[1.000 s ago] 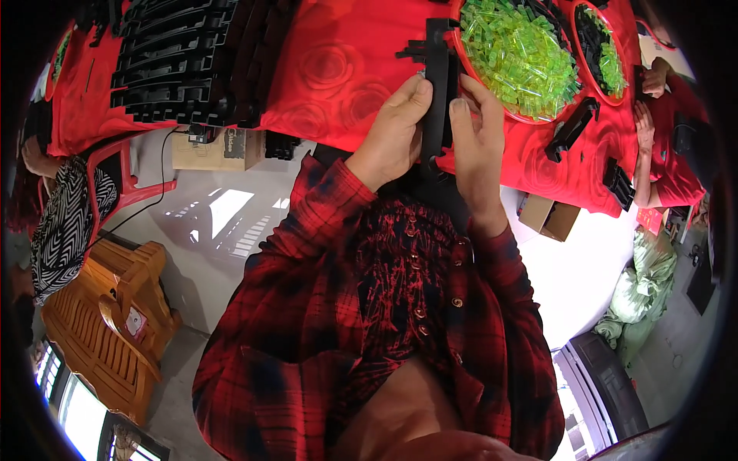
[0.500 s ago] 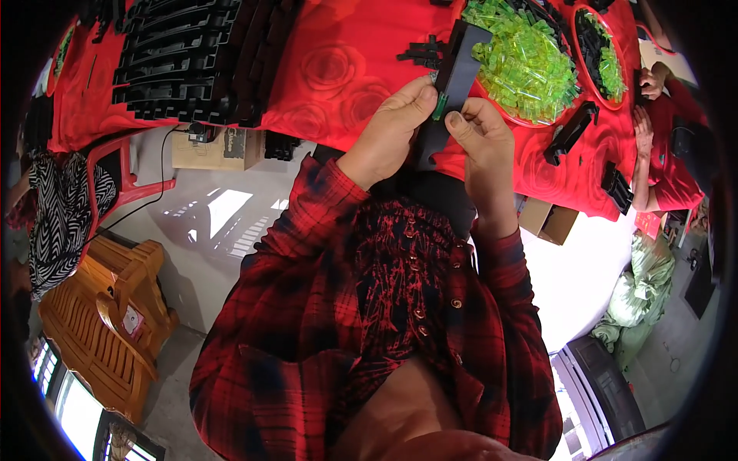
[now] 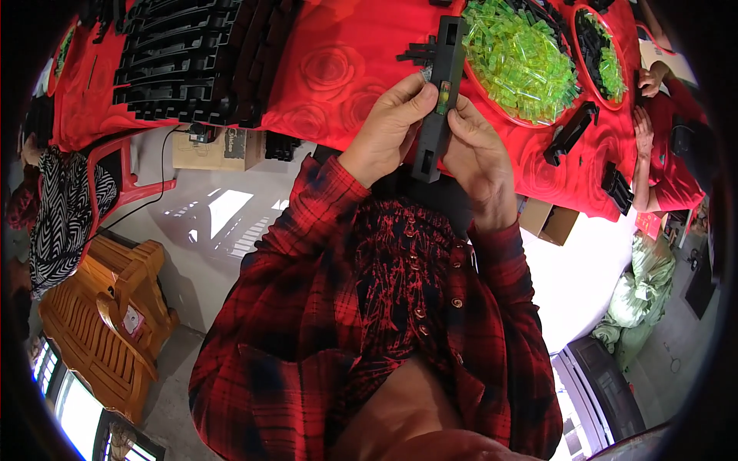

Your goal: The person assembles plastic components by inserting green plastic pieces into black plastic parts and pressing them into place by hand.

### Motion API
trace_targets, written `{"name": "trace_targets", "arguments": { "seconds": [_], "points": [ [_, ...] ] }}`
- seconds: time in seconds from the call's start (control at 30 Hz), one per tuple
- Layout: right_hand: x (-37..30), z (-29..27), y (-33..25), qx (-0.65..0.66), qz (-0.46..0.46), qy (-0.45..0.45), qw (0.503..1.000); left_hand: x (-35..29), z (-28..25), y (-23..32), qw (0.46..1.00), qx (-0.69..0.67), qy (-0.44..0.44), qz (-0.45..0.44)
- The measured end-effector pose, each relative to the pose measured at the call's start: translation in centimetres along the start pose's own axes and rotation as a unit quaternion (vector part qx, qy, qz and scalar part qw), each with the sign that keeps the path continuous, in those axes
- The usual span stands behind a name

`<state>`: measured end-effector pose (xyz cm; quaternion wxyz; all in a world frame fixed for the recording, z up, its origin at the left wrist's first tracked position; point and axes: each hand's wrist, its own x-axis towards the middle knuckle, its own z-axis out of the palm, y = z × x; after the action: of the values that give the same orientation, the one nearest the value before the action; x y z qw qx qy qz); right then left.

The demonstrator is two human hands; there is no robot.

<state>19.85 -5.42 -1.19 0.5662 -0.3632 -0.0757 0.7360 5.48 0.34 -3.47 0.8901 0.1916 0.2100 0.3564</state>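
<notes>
Over the near edge of the red-covered table, a black spirit level (image 3: 433, 142) stands nearly upright between my hands. A small yellow-green vial (image 3: 443, 97) sits in a slot about midway along its face. My left hand (image 3: 393, 127) grips the level from the left, its thumb beside the vial. Something small and pale shows at the tip of that hand's index finger, too small to name. My right hand (image 3: 483, 154) closes on the level's right side, with its fingers partly hidden behind. Small black pieces (image 3: 417, 52) lie on the cloth just beyond the level.
A red-rimmed basket (image 3: 530, 121) heaped with yellow-green vials stands right of my hands, beside a second basket (image 3: 619, 97). Stacked black level bodies (image 3: 173, 65) fill the table's left. Two black levels (image 3: 573, 134) lie near the right edge, close to a co-worker's hand (image 3: 643, 131).
The level has turned in my hands, so its slotted face with the vial now shows. My right thumb has shifted off the vial to the level's side.
</notes>
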Motion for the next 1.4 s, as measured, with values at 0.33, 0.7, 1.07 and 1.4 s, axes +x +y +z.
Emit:
{"name": "trace_targets", "arguments": {
  "seconds": [0.33,0.7,1.07,1.4],
  "points": [
    [-0.1,0.3,0.2,0.054,0.013,-0.028,0.998,0.2,-0.5,-0.2,1.0,-0.016,0.005,0.01],
    [0.5,-0.2,0.9,0.054,-0.009,-0.017,0.998,0.4,-0.4,0.0,1.0,-0.022,0.014,0.0],
    [1.0,1.2,1.2,-0.053,-0.043,0.029,0.997,1.8,0.8,-0.2,0.993,-0.017,0.106,0.047],
    [1.3,0.3,1.3,-0.07,-0.062,0.051,0.994,2.4,0.1,0.0,0.992,-0.089,0.094,0.012]
  ]
}}
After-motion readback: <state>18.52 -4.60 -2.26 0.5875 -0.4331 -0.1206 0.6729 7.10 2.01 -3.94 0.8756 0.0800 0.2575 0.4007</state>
